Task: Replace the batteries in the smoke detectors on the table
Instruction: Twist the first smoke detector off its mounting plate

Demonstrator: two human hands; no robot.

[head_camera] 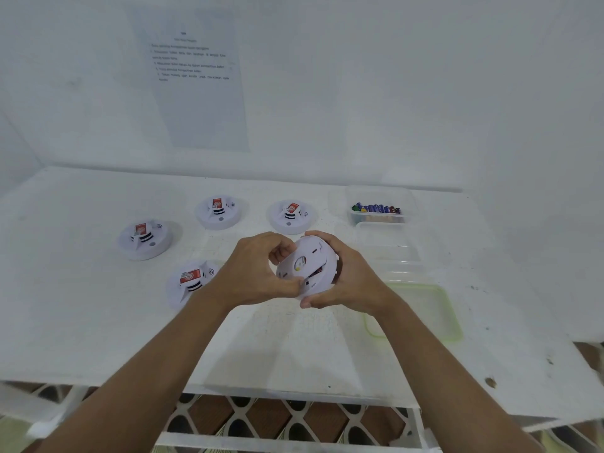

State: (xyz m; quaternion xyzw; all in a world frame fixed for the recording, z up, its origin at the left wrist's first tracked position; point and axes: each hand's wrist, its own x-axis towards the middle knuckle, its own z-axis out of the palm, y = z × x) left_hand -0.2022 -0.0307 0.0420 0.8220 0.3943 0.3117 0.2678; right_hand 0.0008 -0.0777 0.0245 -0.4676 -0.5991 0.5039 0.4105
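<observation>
White plastic, the smoke detector (307,266) is held above the tabletop (98,322), back facing up. The right hand (343,276) cups its rim; the left hand (258,269) pinches the back panel's edge. It looks light, rigid and smooth, best held by the rim.

White detectors (144,239) — red labels; green-rimmed lid (421,313).
</observation>
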